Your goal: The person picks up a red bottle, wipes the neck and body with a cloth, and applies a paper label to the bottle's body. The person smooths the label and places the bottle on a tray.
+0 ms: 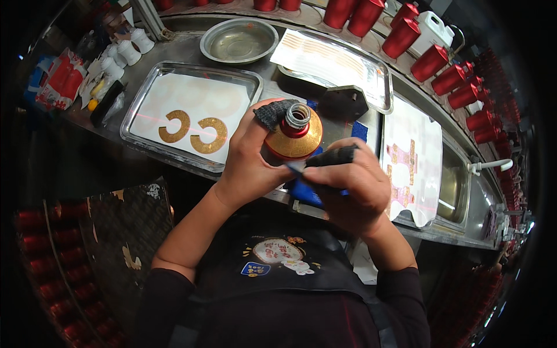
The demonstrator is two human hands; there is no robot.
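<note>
My left hand is wrapped round a red bottle, seen from above with its bare threaded neck upward. A gold, curved label covers the bottle's shoulder. Close to the bottle's near side, my right hand is closed in a pinch. A small thin bluish piece shows at its fingertips, too blurred to name. Dark knitted covers sit on fingers of both hands. Left of the bottle, two gold C-shaped labels lie on white backing paper in a metal tray.
A round metal basin stands at the back. Another tray holds striped sheets. Right of me lie a sheet of pink-and-gold labels and a sink with a white tap. Red bottles line the far edge.
</note>
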